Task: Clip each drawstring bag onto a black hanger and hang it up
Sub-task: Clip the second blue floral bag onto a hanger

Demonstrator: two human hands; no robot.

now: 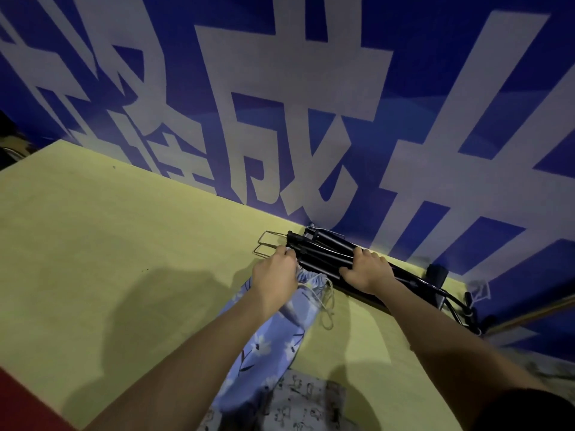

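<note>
A blue drawstring bag (267,346) with white flowers lies on the yellow table (109,259), its gathered mouth and pale cord toward a pile of black hangers (323,253) by the wall. My left hand (275,275) pinches the bag's top edge against the left end of the hangers, next to their metal clip wires (264,244). My right hand (365,270) grips the middle of the hanger pile, fingers curled over the bars. A second, grey patterned bag (298,402) lies at the near edge, partly under the blue one.
A blue wall (311,104) with large white characters rises right behind the table. The hanger hooks (451,300) stick out at the right end of the pile. A red strip (18,405) shows at the lower left corner.
</note>
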